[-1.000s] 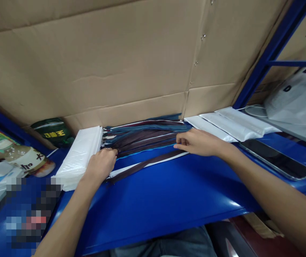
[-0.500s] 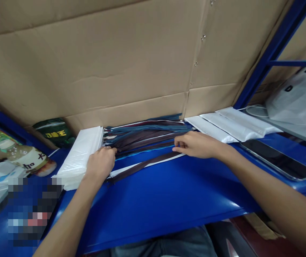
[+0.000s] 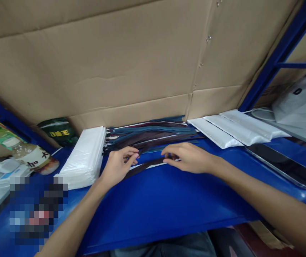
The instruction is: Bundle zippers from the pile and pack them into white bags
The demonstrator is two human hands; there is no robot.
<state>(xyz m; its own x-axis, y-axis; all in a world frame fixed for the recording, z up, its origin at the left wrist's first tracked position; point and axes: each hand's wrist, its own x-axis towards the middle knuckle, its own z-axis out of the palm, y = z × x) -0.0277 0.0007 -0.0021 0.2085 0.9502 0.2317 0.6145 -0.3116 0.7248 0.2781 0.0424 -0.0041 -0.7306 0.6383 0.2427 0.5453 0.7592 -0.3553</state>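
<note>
A brown strip (image 3: 148, 165) with a white edge lies slantwise on the blue tabletop (image 3: 153, 203), in front of a pile of long strips (image 3: 150, 134) in brown, dark blue and white. My left hand (image 3: 121, 162) hovers over the strip's left part, its fingers loosely curled and the thumb apart from them, holding nothing that I can see. Over the strip's right part is my right hand (image 3: 189, 157), fingers bent and apart from the thumb. It hides that end of the strip, and whether it touches it I cannot tell.
White padded mailers (image 3: 84, 153) are stacked at the left; several more mailers (image 3: 224, 130) lie side by side at the right. A phone (image 3: 284, 166) lies in front of those. At the left stand a bottle (image 3: 35, 157) and a dark green packet (image 3: 58, 132). Cardboard (image 3: 115, 64) walls the back.
My left hand has moved right from the pile's left end, and its fingers have come apart. My right hand has shifted slightly left and down, over the front strip.
</note>
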